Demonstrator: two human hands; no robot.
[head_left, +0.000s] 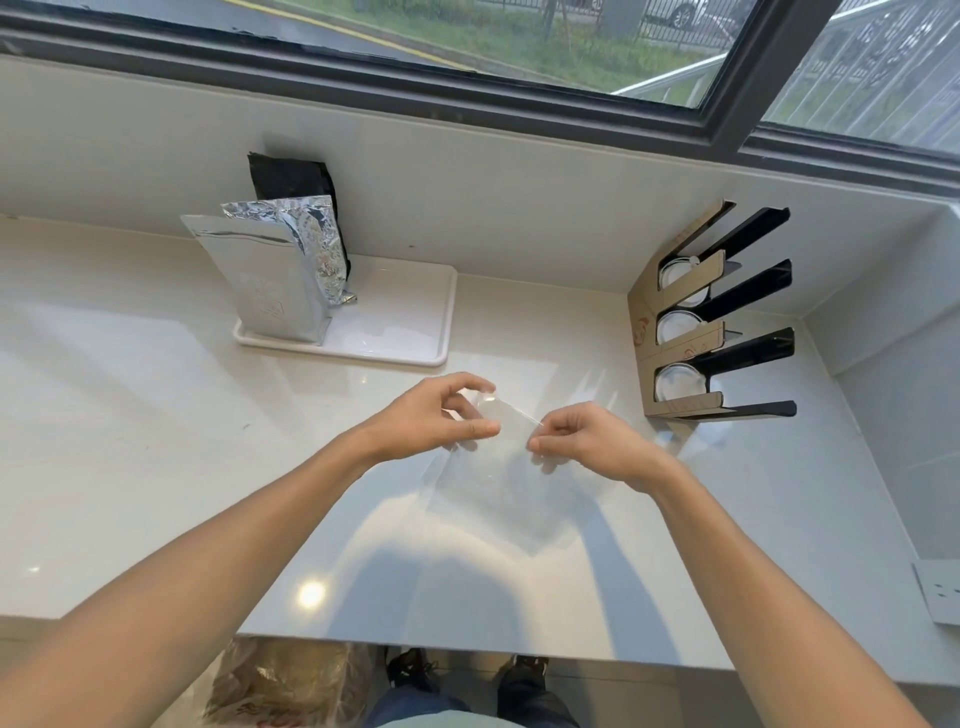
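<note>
A clear plastic bag (498, 493) hangs just above the pale countertop (156, 441), near the middle of the view. My left hand (436, 421) pinches the bag's top edge on the left side between thumb and fingers. A little to the right, my right hand (587, 441) pinches the same top edge. The two hands sit close together, and the bag droops below them toward me. The bag looks flat and I see nothing inside it.
A white tray (410, 332) at the back holds a silver pouch (270, 280), a crumpled foil bag (317, 244) and a dark bag (293, 176). A cardboard lid rack (691, 322) stands at the right by the wall. A window runs along the back. A plastic bag (280, 686) lies on the floor.
</note>
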